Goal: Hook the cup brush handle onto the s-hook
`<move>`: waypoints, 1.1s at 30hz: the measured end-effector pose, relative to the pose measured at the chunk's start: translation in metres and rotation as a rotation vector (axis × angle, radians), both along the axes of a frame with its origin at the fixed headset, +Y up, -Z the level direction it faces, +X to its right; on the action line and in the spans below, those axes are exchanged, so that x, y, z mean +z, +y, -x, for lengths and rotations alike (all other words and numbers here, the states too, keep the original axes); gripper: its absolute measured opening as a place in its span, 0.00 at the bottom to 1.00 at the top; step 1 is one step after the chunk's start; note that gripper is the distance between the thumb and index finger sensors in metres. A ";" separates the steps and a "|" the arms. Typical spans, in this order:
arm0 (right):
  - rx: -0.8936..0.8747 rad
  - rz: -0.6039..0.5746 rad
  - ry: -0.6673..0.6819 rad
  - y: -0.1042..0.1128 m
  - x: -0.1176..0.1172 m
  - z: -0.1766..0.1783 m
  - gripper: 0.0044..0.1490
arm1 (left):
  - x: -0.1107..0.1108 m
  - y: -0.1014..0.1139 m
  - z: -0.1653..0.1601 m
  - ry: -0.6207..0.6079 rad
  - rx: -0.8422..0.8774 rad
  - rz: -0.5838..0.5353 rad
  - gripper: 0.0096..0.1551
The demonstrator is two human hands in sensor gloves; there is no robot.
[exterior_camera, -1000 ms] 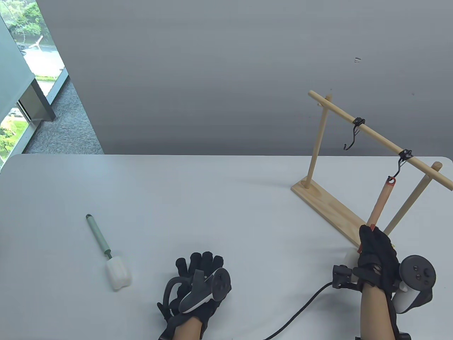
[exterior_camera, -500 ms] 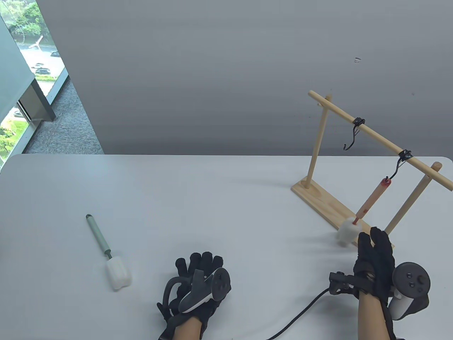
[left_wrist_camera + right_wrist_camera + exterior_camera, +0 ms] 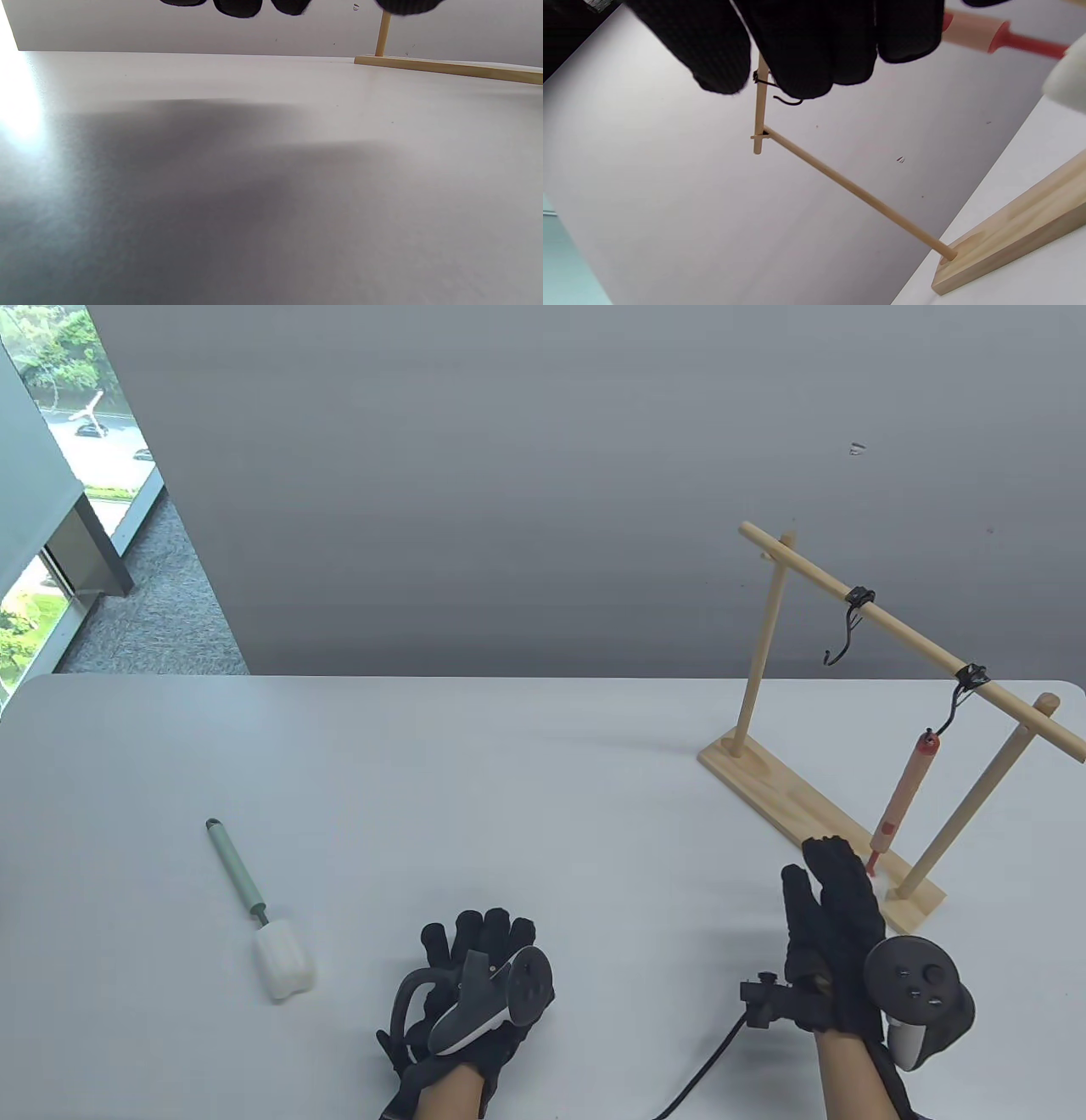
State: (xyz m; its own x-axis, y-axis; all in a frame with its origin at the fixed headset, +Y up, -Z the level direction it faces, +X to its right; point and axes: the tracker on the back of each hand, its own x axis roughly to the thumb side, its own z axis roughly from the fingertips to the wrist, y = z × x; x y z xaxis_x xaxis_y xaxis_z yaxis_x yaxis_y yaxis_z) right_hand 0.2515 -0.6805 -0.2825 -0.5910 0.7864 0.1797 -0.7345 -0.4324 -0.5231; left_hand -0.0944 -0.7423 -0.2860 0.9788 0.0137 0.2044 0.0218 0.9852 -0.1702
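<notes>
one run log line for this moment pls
orange-handled cup brush: hanging on black s-hook | right hand: open, off brush | left hand: resting on white table

Setting: an office-like test room, judged from the fittings.
Table [image 3: 424, 780]: plain white, set against a bare grey wall [image 3: 509, 475].
Far left: full-height window [image 3: 51, 475], grey carpet [image 3: 161, 594], trees and a road seen outside.
</notes>
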 end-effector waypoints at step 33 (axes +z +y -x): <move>0.394 0.093 0.202 -0.014 -0.004 0.074 0.33 | -0.058 0.031 0.287 0.995 0.286 0.003 0.28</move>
State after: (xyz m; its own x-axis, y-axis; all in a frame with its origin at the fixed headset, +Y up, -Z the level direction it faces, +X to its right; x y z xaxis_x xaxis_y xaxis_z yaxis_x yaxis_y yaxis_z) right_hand 0.1776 -0.6949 -0.2866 -0.8087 0.5267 0.2620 -0.5879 -0.7378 -0.3317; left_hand -0.3819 -0.7114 -0.3444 0.6649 0.2709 -0.6961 -0.3646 0.9311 0.0142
